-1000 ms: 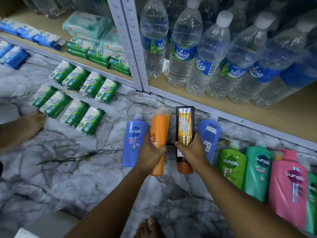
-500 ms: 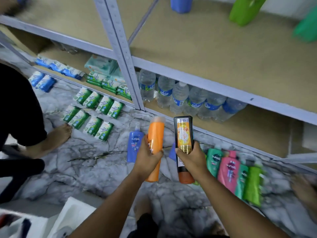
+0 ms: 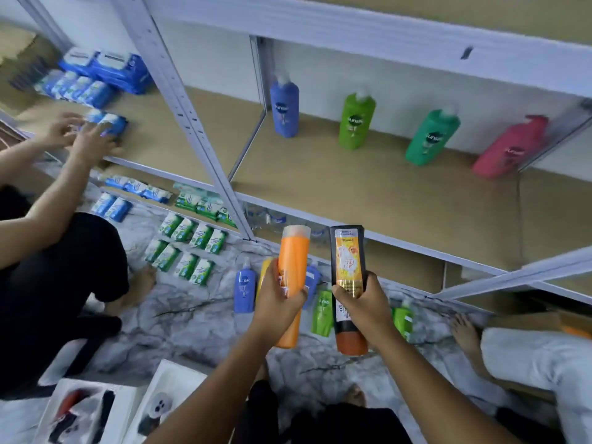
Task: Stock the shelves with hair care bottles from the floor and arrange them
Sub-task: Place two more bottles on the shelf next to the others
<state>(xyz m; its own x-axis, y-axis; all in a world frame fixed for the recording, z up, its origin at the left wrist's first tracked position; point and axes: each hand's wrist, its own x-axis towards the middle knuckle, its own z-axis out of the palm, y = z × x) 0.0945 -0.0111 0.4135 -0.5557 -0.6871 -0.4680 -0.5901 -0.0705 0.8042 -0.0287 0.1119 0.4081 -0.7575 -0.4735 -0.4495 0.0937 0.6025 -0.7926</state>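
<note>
My left hand (image 3: 278,304) grips a plain orange bottle (image 3: 293,257) and my right hand (image 3: 362,302) grips a black bottle with a yellow label and orange cap (image 3: 347,261). Both bottles are raised in front of the middle shelf (image 3: 400,200). On that shelf stand a blue bottle (image 3: 284,108), a light green bottle (image 3: 356,121), a darker green bottle (image 3: 431,137) and a pink bottle (image 3: 509,147), spaced apart. On the marble floor below lie a blue bottle (image 3: 244,290), a green bottle (image 3: 323,312) and another green one (image 3: 402,318), partly hidden behind my hands.
A person in black (image 3: 54,267) at the left handles blue packs (image 3: 105,123) on the neighbouring shelf. Green wipe packs (image 3: 189,248) lie on the floor. Another person's foot and white garment (image 3: 525,357) are at the right. White boxes (image 3: 96,411) sit at the lower left. A grey shelf upright (image 3: 189,123) divides the bays.
I have lifted both bottles from the floor and my view has risen, so the middle shelf with its standing bottles now shows. The person at the left now reaches onto the shelf.
</note>
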